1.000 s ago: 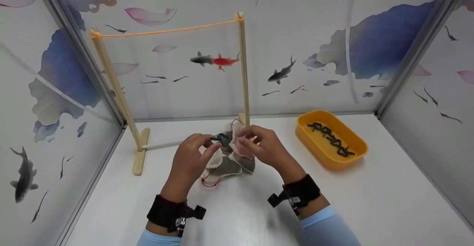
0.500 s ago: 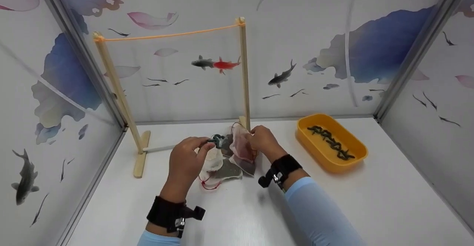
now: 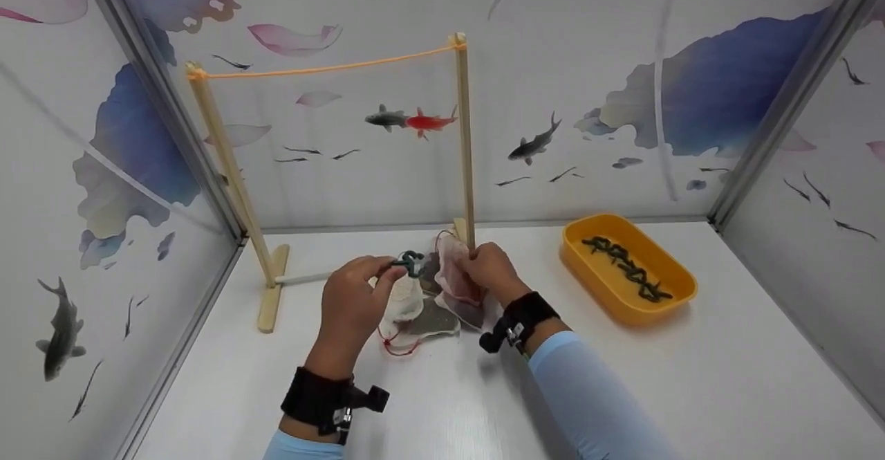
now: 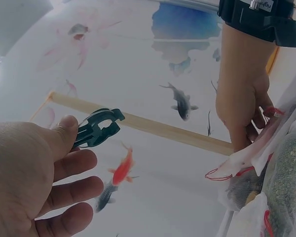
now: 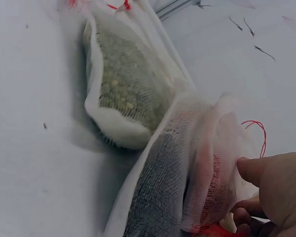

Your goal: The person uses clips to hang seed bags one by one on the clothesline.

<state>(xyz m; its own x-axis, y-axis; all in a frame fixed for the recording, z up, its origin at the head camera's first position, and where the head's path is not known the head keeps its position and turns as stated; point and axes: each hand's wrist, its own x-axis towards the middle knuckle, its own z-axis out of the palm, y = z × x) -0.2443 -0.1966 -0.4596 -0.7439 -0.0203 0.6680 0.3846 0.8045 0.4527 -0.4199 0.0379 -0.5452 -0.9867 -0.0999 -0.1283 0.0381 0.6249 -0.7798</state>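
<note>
In the head view my left hand (image 3: 352,301) is held up left of the bag pile. Its thumb and index finger pinch a dark green clothespin (image 4: 99,129); the left wrist view shows the clip's curved jaws facing away from the hand. My right hand (image 3: 492,271) pinches the side of a pinkish white mesh drawstring bag (image 5: 214,168) with red string. Under and beside that bag lie more mesh bags, one holding grey-green grains (image 5: 130,81). Part of my right fingers is hidden behind the mesh.
Behind the bags stands a wooden frame with a left post (image 3: 231,176), a right post (image 3: 466,142) and an orange cord (image 3: 332,67) strung between them. At right sits a yellow tray (image 3: 591,280) containing several green clothespins (image 3: 626,266).
My right hand has moved from the near face of the pinkish bag to its right side and grips it there. The left hand keeps the clothespin, with little movement.
</note>
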